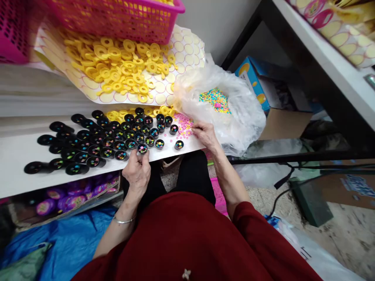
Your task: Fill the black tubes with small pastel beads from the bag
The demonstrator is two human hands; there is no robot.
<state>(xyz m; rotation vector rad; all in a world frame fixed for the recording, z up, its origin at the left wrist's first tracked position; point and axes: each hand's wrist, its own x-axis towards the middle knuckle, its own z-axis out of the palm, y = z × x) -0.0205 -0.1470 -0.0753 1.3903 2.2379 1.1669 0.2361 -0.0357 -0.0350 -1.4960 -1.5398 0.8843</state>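
My left hand [137, 170] is closed round a small black cup [142, 148] at the front edge of the white table, thumb and fingers on its sides. Colourful beads show inside that cup. My right hand [206, 134] rests by a loose pile of small pink ring-shaped pieces [184, 124], fingertips pinched together; whatever they hold is too small to make out. Many similar black cups [108, 152] with coloured beads stand in a cluster to the left. Two more, a cup [179, 144] and another cup [174, 129], stand between my hands.
Yellow ring-ended plastic pieces [117, 70] lie heaped on a printed sheet [187, 47] behind the cups. A pink basket [117, 21] stands above them. At right is a clear plastic bag [243, 121] of coloured beads, with a blue box [254, 84] beyond. Purple containers [73, 199] sit below the table.
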